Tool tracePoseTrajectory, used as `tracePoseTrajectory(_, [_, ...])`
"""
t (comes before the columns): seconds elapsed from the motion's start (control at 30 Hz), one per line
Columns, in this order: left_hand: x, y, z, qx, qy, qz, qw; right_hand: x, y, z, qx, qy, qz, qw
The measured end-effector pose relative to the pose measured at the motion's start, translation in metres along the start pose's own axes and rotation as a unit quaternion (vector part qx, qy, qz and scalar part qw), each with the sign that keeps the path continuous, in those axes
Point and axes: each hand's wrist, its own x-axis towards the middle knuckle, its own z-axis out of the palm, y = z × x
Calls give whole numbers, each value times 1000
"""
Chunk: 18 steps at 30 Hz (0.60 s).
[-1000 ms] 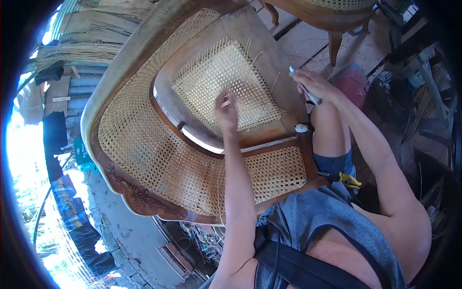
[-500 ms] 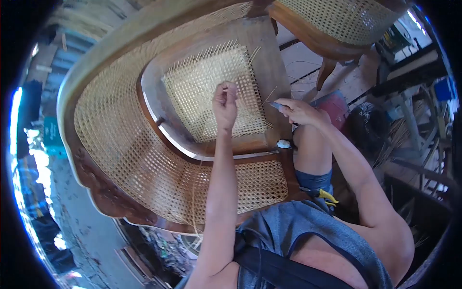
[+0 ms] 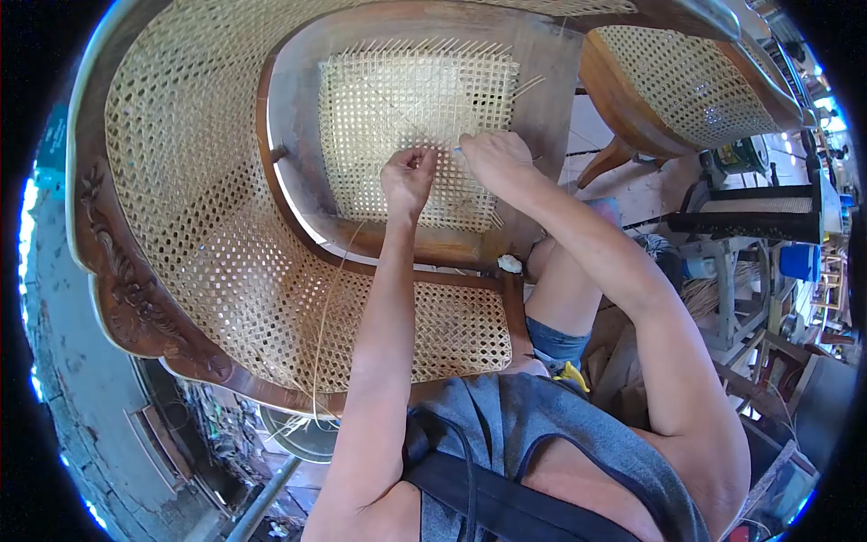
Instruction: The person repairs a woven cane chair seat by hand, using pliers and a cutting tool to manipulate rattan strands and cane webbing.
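A woven cane panel [image 3: 379, 99] lies within the wooden seat frame [image 3: 298, 90], with loose strand ends along its top and right edges. Over the panel's middle is my left hand [image 3: 408, 181], fingers curled into a pinch; what they hold is too small to make out. Close to its right, my right hand [image 3: 495, 161] is closed round a small tool with a bluish tip [image 3: 459, 150], pointing left above the weave. A long cane strand [image 3: 320, 348] hangs down left of my left forearm.
The curved cane backrest [image 3: 199, 181] with its carved wooden edge wraps round the left and bottom. Another cane chair [image 3: 682, 86] stands upper right. Yellow-handled pliers [image 3: 573, 377] lie near my lap. A white lump [image 3: 509, 264] sits on the frame corner.
My right hand has moved left from beside the seat's right edge to over the weave, near my left hand. The camera view has shifted.
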Motion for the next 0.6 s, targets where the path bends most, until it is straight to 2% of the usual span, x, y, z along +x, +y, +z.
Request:
tracePoseTrajectory(0.13, [3, -9, 4, 5, 22, 2, 1000, 7, -8, 1, -38, 11, -36, 999])
tracePoseTrajectory(0.2, [1, -1, 1, 67, 32, 55, 996, 15, -12, 3, -36, 5, -16, 999])
tracePoseTrajectory(0.37, [3, 3, 4, 141, 42, 96, 984, 20, 0, -8, -10, -42, -7, 999])
tracePoseTrajectory(0.43, [4, 4, 3, 121, -25, 56, 991, 28, 7, -10, 8, -51, -3, 999])
tracePoseTrajectory(0.6, [8, 13, 7, 123, -57, 46, 990, 36, 18, -11, 71, -82, 20, 994])
